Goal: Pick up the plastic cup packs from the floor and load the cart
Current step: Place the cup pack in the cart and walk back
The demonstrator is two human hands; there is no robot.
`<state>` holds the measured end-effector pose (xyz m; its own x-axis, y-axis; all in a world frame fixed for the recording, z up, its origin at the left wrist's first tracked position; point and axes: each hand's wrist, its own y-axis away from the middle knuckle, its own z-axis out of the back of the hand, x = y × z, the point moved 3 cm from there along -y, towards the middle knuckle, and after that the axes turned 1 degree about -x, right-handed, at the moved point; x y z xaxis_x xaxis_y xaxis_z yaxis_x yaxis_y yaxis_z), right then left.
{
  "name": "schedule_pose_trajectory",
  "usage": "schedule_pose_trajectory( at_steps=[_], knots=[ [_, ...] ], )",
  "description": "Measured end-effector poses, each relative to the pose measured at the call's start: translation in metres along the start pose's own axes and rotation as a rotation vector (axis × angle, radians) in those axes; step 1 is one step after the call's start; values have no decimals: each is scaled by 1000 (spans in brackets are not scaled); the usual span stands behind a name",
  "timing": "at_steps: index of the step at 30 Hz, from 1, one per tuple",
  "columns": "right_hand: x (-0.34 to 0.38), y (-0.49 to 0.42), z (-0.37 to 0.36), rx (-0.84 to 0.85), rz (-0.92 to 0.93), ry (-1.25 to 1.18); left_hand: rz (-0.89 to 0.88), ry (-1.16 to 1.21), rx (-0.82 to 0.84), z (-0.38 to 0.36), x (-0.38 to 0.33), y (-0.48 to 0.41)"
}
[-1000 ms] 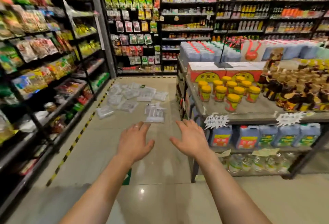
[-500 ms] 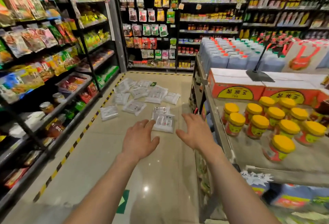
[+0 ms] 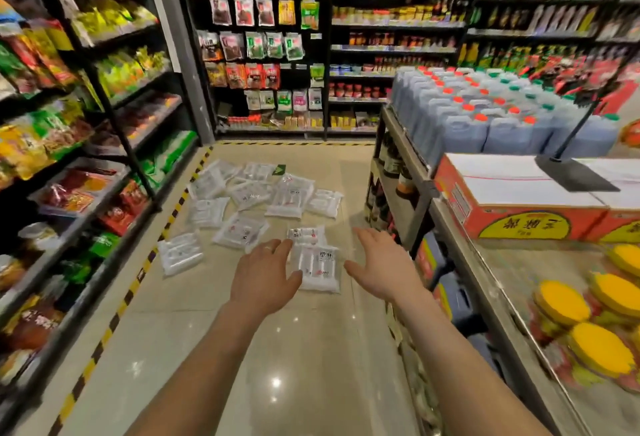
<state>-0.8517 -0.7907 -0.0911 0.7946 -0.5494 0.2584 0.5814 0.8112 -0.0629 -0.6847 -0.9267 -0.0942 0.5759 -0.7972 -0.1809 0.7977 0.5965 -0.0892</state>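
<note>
Several clear plastic cup packs lie scattered on the beige tiled floor of a shop aisle ahead of me. The nearest pack has red and black print and lies flat between my two hands. A second pack sits just behind it, and the main heap of packs is farther up the aisle. My left hand reaches forward with straight fingers and overlaps the nearest pack's left edge. My right hand is stretched out, fingers spread, just right of that pack. Both hands hold nothing. No cart is in view.
Snack shelves line the left side behind a yellow-black floor stripe. On the right stands a display table with yellow-lidded jars, orange cartons and blue jugs. More shelves close the far end.
I have moved up the aisle, so the packs are nearer and larger. Both hands stay extended and have come down on either side of the nearest pack.
</note>
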Motion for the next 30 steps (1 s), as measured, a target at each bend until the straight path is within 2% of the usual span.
schedule_pose_trajectory(
  at_steps=[7, 15, 24, 30],
  knots=[
    [0, -142, -25, -47, -117, -18, -109, -37, 53, -14, 55, -167],
    [-65, -298, -95, 9, -171, -38, -124, -40, 150, -88, 75, -338],
    [-170, -476, -204, 153, -247, -155, 14, 17, 289, -220, 88, -538],
    [-237, -540, -327, 298, -380, -272, 191, 69, 365, -340, 124, -605]
  ],
)
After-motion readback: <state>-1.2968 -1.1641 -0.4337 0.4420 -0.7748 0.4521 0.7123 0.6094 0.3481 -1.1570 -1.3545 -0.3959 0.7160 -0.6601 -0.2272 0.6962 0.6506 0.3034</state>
